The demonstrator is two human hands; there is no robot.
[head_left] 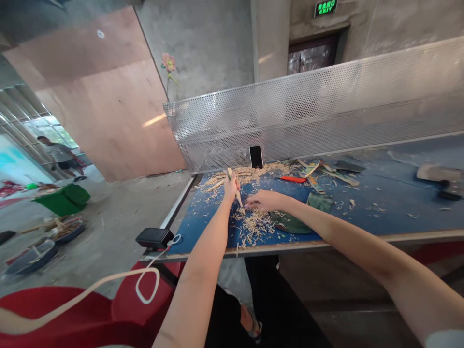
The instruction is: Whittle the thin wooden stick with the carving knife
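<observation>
My left hand (231,187) is wrapped round a narrow pale wooden strip (239,199), which slants down toward the table top. At the strip's lower end, my right hand (266,200) has its fingers pinched together. Something small may be between those fingertips, too small to make out. Beneath the hands, curly wood shavings (253,227) lie heaped on the blue table top (217,232). A dark green cloth (293,224) lies partly under my right wrist and forearm.
A phone (256,157) leans against the perforated metal screen (308,106). Near it lie a red-orange object (293,179) and several strips. A black box (154,238) with a white cable (141,273) sits at the left corner. A person (61,154) stands far left, beyond a green bin (63,199).
</observation>
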